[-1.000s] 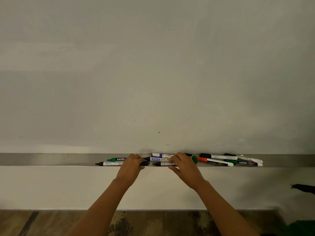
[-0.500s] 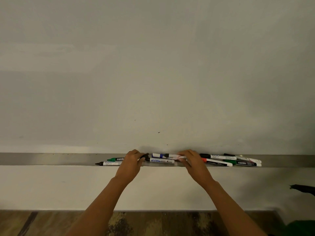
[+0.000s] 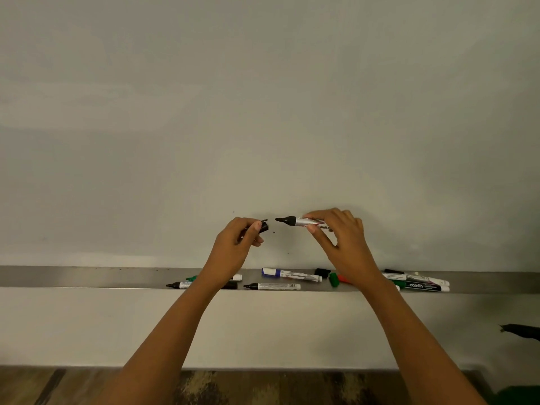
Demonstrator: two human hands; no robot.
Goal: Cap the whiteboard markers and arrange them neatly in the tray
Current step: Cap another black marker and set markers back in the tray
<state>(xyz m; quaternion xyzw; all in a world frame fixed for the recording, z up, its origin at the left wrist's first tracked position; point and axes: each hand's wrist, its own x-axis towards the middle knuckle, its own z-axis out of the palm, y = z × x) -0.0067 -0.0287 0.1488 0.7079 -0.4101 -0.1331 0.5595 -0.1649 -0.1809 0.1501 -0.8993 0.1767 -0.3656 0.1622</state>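
Grip: right hand [image 3: 342, 241] round bare-tipped marker [image 3: 301, 221], left hand [image 3: 236, 244] round black cap [image 3: 264, 227] (more markers [image 3: 274, 286] in tray [image 3: 87, 277])

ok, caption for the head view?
Right hand holds uncapped black marker tip-first toward the cap in the left hand, above the tray.

The tray [image 3: 87, 276] was brushed metal, the whiteboard [image 3: 263, 112] smooth and matt, the floor [image 3: 58, 387] worn wood.
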